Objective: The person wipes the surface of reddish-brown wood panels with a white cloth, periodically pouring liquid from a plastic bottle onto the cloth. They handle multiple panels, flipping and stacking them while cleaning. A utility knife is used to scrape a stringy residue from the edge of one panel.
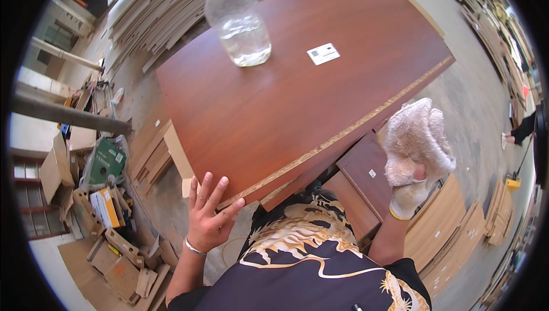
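Observation:
In front of me lies a reddish-brown wooden panel (pixel 343 19) with a curved far edge and a raw chipboard strip along its near side. My left hand (pixel 209 219), bare and with a bracelet at the wrist, rests at the panel's near left corner, fingers spread. A pale fluffy cloth (pixel 416 139) is bunched in my right hand (pixel 409 195), which wears a whitish knit glove with a yellow cuff edge. The cloth hangs just off the panel's near right edge. Upright on the panel stands a clear bottle (pixel 240 28) with a green cap, partly filled. A white card or label (pixel 323 54) lies to its right.
Long boards are stacked (pixel 151 8) at the far left. Cardboard scraps (pixel 123 276) and a green box (pixel 107 162) lie in a heap on the left, near a grey pole (pixel 71 117). Wooden panels (pixel 440 219) lean at my right. Another person's leg (pixel 521 131) shows at the far right.

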`<move>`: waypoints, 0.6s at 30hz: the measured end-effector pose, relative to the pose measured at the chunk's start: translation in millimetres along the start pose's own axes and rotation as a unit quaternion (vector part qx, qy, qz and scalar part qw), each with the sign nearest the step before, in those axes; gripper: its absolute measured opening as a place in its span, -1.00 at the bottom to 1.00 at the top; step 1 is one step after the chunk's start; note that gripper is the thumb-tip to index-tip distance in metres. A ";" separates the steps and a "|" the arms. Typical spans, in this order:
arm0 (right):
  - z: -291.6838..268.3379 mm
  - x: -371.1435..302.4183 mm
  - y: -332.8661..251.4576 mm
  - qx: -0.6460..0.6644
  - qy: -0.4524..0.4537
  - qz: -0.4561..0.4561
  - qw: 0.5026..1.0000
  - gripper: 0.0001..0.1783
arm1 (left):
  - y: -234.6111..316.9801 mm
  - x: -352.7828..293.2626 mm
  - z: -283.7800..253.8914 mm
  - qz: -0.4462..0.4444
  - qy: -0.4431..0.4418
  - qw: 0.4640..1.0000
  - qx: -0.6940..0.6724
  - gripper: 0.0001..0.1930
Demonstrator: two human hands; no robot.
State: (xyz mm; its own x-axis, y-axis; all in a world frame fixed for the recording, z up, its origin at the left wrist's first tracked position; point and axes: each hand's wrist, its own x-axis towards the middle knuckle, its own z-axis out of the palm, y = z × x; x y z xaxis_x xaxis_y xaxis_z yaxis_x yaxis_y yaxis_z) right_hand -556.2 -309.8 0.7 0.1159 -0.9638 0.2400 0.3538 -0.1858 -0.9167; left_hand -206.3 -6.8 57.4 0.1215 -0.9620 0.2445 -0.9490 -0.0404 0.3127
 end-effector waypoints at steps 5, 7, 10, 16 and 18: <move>113.6 -1.3 -30.6 -0.486 -0.327 -0.145 0.798 -0.35 | -31.0 -11.1 3.5 -0.182 0.156 0.915 -0.326 -0.56; 133.3 -17.5 -28.7 -0.448 -0.393 -0.169 0.785 -0.37 | -52.9 -10.5 11.2 -0.130 0.119 0.945 -0.277 -0.53; 155.9 -42.5 -25.2 -0.442 -0.463 -0.184 0.746 -0.33 | -74.6 -13.5 16.5 -0.069 0.084 0.956 -0.272 -0.51; 215.8 -107.4 -14.7 -0.350 -0.595 -0.188 0.699 -0.37 | -82.3 -7.7 21.9 -0.029 0.084 0.960 -0.264 -0.47; 238.6 -125.7 -6.5 -0.315 -0.610 -0.209 0.697 -0.39 | -80.4 -10.2 27.7 -0.068 0.094 0.942 -0.316 -0.40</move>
State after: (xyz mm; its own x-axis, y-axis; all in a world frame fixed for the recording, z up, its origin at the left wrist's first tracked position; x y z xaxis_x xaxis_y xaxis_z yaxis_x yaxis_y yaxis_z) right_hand -351.6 -141.8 52.8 0.9632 0.0074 0.2687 0.1601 -0.8186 -0.5516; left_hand -139.3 -1.2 4.4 0.3344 -0.8927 0.3020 -0.5662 0.0659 0.8216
